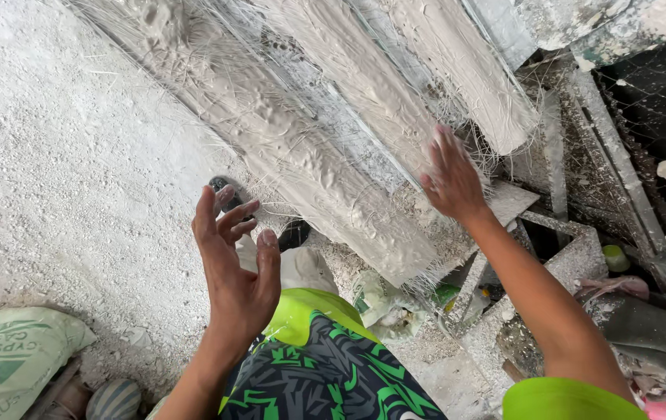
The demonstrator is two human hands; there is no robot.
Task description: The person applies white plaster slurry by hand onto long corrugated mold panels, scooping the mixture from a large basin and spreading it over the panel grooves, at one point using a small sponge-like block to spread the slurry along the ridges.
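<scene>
A pale green sack (18,358) is seen lying at the lower left on the plaster-dusted floor (61,155). The left hand (235,268) is held open in the air, fingers loosely spread and nothing gripped, just before the long ribbed plaster casting (325,155) laced with fibres. The right hand (451,177) is pressed flat against the casting's wet surface, fingers extended. A plaster-caked frame (574,249) is seen beyond.

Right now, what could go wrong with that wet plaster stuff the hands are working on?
The right hand presses the wet plaster moulding; pushing too hard could dent its ridges. Loose fibres hang off the end and might snag fingers. The left hand hovers apart, so the moulding may be less steady.
</scene>
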